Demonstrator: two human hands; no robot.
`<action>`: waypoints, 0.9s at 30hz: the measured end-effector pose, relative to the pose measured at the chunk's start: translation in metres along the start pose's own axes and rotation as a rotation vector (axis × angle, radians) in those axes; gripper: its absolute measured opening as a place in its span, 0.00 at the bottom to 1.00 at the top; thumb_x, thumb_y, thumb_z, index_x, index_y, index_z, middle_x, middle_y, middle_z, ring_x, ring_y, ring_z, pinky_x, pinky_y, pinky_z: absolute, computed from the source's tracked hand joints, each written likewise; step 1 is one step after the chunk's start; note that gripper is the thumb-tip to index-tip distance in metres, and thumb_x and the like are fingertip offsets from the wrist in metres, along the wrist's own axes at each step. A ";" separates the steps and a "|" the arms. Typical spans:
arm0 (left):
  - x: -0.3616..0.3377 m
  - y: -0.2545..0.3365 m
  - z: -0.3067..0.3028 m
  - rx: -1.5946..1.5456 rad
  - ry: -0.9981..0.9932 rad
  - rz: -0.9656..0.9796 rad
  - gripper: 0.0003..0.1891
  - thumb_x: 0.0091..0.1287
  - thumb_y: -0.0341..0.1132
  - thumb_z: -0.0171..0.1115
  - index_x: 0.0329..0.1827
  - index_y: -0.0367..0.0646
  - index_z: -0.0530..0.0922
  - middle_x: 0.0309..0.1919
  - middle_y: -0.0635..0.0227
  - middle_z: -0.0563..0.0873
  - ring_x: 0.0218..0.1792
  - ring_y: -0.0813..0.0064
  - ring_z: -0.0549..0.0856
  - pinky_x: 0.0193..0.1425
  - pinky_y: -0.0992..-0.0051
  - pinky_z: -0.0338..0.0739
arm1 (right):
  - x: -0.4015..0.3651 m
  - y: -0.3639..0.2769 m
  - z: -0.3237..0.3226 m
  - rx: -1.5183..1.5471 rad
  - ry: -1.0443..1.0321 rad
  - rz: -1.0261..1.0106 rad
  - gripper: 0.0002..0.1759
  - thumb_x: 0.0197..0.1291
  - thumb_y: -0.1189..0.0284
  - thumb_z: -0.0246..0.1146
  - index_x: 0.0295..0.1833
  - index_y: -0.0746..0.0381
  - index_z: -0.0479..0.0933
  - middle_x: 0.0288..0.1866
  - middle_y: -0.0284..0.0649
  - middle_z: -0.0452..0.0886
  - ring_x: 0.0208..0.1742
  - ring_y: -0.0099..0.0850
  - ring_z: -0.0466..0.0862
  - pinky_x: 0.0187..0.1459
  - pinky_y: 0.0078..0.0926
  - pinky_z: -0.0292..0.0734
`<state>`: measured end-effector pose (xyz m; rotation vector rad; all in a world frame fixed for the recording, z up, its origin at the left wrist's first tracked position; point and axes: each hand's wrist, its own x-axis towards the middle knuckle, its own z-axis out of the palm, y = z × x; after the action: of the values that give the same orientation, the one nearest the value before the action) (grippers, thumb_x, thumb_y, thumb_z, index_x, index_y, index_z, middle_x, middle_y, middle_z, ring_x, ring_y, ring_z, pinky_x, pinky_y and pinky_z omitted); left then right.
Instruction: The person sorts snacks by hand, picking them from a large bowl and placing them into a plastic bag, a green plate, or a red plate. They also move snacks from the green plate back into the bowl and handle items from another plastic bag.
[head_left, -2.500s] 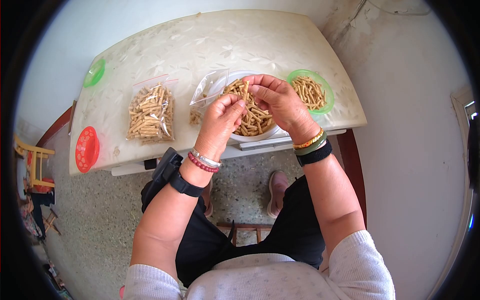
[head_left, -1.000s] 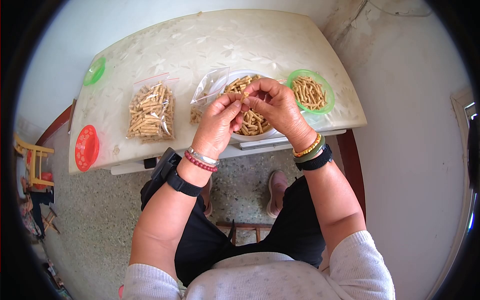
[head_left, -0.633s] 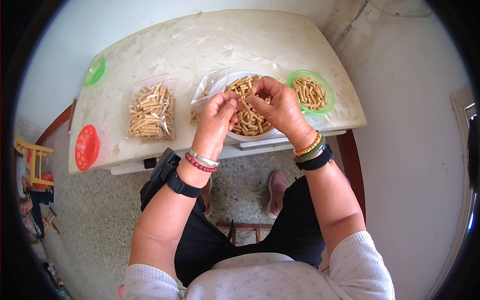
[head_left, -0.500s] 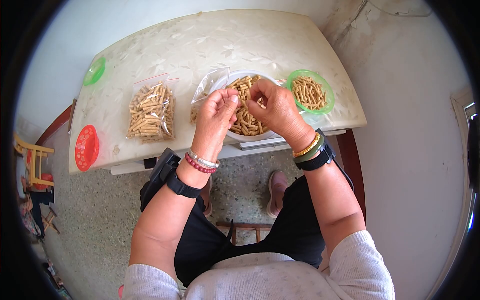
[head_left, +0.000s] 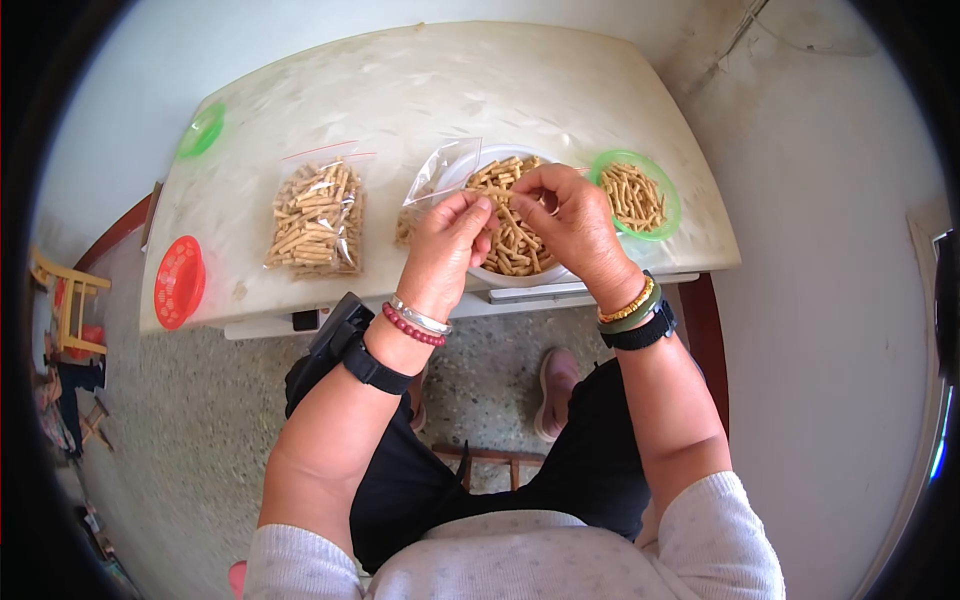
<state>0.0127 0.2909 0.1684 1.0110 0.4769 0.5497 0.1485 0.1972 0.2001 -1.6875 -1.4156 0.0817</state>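
Observation:
Both my hands are over a white bowl [head_left: 518,281] heaped with short tan stick pieces [head_left: 520,250]. A thin tan stick [head_left: 496,192] spans the gap between my fingertips. My left hand [head_left: 445,250] pinches one end of it between thumb and finger. At the other end, the thumb and forefinger of my right hand [head_left: 585,225] are closed on it. Just right of my right hand stands a green basket [head_left: 672,222] with longer, thinner sticks inside. Behind my left hand lies an open clear zip bag [head_left: 445,168], partly hidden, with some pieces in it.
Filled zip bags [head_left: 315,215] of stick pieces lie left of my hands on the pale patterned table [head_left: 400,80]. A red basket [head_left: 180,283] sits at the table's left edge, a green basket [head_left: 202,130] behind it. A wall [head_left: 820,300] stands to the right.
The whole view has shifted slightly, with the table items now further right. The stick between my fingertips shows more clearly, and both hands still pinch over the bowl.

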 end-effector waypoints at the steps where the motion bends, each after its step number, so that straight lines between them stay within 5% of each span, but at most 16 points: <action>1: -0.001 0.001 0.000 0.095 -0.009 -0.034 0.06 0.69 0.33 0.58 0.39 0.40 0.78 0.28 0.74 0.80 0.26 0.86 0.75 0.28 0.84 0.69 | 0.001 0.003 0.003 0.094 0.069 0.088 0.07 0.50 0.74 0.68 0.36 0.63 0.80 0.28 0.40 0.80 0.27 0.33 0.79 0.31 0.28 0.74; 2: 0.001 -0.005 -0.001 0.091 -0.005 -0.029 0.06 0.69 0.33 0.58 0.39 0.40 0.78 0.28 0.74 0.80 0.26 0.86 0.75 0.28 0.84 0.69 | 0.002 0.005 0.006 0.188 0.137 0.176 0.07 0.51 0.74 0.68 0.37 0.63 0.81 0.28 0.39 0.80 0.27 0.30 0.78 0.30 0.26 0.74; 4: 0.005 -0.015 0.003 0.746 -0.110 0.297 0.06 0.67 0.30 0.58 0.39 0.36 0.79 0.31 0.69 0.84 0.29 0.82 0.79 0.34 0.80 0.74 | 0.007 0.004 0.006 0.173 0.113 0.184 0.08 0.53 0.72 0.68 0.39 0.62 0.82 0.27 0.38 0.79 0.26 0.27 0.78 0.29 0.24 0.73; 5: -0.001 -0.013 0.006 0.843 -0.127 0.267 0.07 0.65 0.28 0.59 0.41 0.34 0.80 0.32 0.64 0.86 0.31 0.80 0.82 0.39 0.77 0.76 | 0.010 0.000 0.008 0.113 0.142 0.152 0.08 0.53 0.72 0.68 0.38 0.62 0.82 0.27 0.38 0.79 0.26 0.27 0.78 0.29 0.24 0.73; 14: -0.006 -0.014 0.006 0.859 -0.180 0.339 0.07 0.64 0.28 0.58 0.40 0.34 0.80 0.29 0.57 0.86 0.31 0.74 0.85 0.37 0.73 0.77 | 0.042 -0.016 0.038 -0.045 0.147 -0.095 0.09 0.50 0.78 0.65 0.39 0.58 0.82 0.31 0.42 0.81 0.33 0.42 0.82 0.37 0.36 0.78; 20: -0.015 -0.008 0.005 1.055 -0.342 0.327 0.05 0.62 0.29 0.58 0.36 0.36 0.80 0.28 0.58 0.85 0.31 0.63 0.85 0.38 0.70 0.78 | 0.035 0.011 0.012 -0.025 0.204 0.079 0.07 0.56 0.77 0.61 0.40 0.60 0.82 0.34 0.47 0.83 0.33 0.42 0.83 0.37 0.32 0.78; 27: -0.028 -0.019 0.011 1.033 -0.721 0.292 0.05 0.62 0.31 0.57 0.34 0.39 0.79 0.28 0.59 0.84 0.33 0.59 0.84 0.39 0.66 0.77 | 0.007 0.060 -0.005 -0.323 -0.095 0.187 0.06 0.54 0.70 0.63 0.35 0.59 0.83 0.29 0.46 0.83 0.33 0.42 0.84 0.37 0.36 0.79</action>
<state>0.0019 0.2580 0.1595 2.1799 -0.0865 0.1211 0.1984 0.2042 0.1672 -2.1059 -1.3917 0.0387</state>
